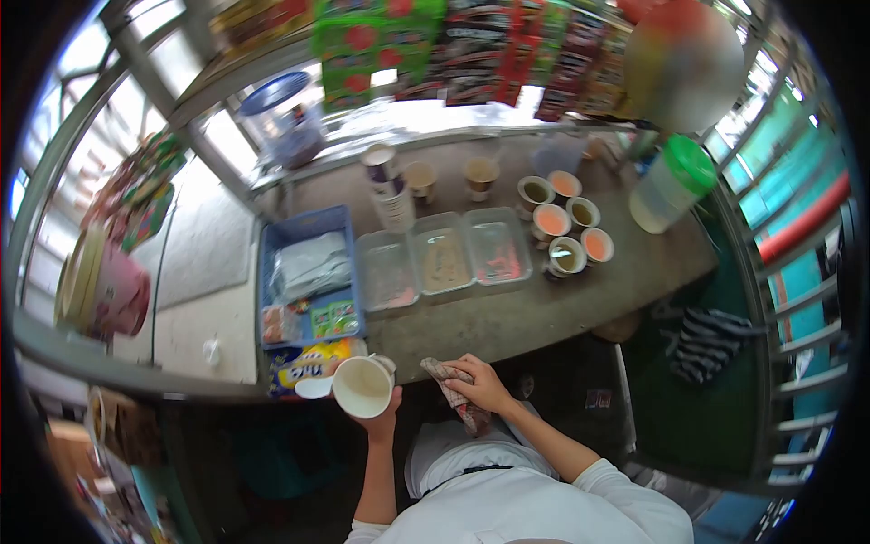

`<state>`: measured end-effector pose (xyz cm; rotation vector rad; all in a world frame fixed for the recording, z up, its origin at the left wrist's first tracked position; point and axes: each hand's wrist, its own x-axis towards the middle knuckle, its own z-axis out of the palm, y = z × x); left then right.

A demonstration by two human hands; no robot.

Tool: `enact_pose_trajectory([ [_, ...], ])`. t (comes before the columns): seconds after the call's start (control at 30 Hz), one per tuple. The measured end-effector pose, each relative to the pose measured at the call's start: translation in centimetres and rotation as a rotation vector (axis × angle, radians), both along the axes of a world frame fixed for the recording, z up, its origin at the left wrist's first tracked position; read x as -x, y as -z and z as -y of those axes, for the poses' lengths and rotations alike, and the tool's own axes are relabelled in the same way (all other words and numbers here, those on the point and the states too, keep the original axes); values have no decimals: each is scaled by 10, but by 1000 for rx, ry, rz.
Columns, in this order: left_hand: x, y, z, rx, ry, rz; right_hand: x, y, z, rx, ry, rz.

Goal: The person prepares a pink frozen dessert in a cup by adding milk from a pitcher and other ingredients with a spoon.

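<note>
My left hand (385,415) is wrapped round a paper cup (362,388), its wide pale mouth turned up toward me. A white rounded piece, like a spoon's bowl (314,388), juts out left of the cup over a yellow and blue packet (313,363). My right hand (482,386) grips a folded patterned cloth (442,370) in front of my waist, just off the table's near edge. On the table (507,313) beyond my hands stand three clear plastic tubs: the left tub (388,272), middle tub (441,254) and right tub (497,243), with pinkish remains in the outer two.
A blue basket (265,281) with packets stands left. Several cups of orange and dark contents (566,257) cluster right, near a green-lidded jug (671,186). Stacked cups (390,190) rise behind the tubs. Sachet strips (480,54) hang overhead; a blue-lidded jar (285,122) stands back left.
</note>
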<state>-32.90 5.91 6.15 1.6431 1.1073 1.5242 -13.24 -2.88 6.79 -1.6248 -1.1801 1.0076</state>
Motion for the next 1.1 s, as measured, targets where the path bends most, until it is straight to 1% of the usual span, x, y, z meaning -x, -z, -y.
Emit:
enact_pose_trajectory([
  [0.07, -6, 9, 1, 10, 37, 22, -11, -4, 10, -28, 135, 59],
  [0.17, -15, 22, 4, 34, 78, -69, -28, -16, 22, -22, 267, 268],
  [0.2, -25, 26, 9, 79, 44, 2, -34, -21, 24, -12, 257, 332],
  [0.27, -39, 17, 6, 16, 147, -62, -48, -30, 28, 14, 229, 464],
  [0.3, -44, 13, 2, -19, 195, -94, -56, -28, 32, -26, 212, 522],
  [0.33, -53, 9, -3, -85, 186, -143, -65, -21, 35, -69, 194, 580],
  [0.37, -66, 5, -1, -81, 214, -117, -75, -16, 39, -112, 173, 637],
  [0.5, -119, -16, 15, -56, 292, -52, -128, -4, 64, -112, 149, 737],
  [0.6, -163, -10, 31, -25, 339, 3, -187, 13, 93, -68, 194, 808],
  [0.63, -179, -6, 39, -7, 356, 24, -211, 15, 106, 3, 241, 802],
  [0.7, -216, -16, 60, -4, 365, 7, -264, 17, 136, 145, 328, 791],
  [0.83, -289, -15, 93, 16, 418, -3, -392, 27, 197, 270, 668, 938],
  [0.9, -322, -12, 108, 74, 448, 0, -452, 25, 223, 340, 830, 905],
  [1.0, -365, -9, 117, 17, 483, 60, -520, 21, 241, 287, 978, 978],
  [1.07, -382, -10, 122, -4, 464, 63, -546, 11, 238, 206, 1017, 1006],
  [1.1, -386, -11, 121, -9, 450, 47, -555, 12, 235, 215, 985, 991],
])
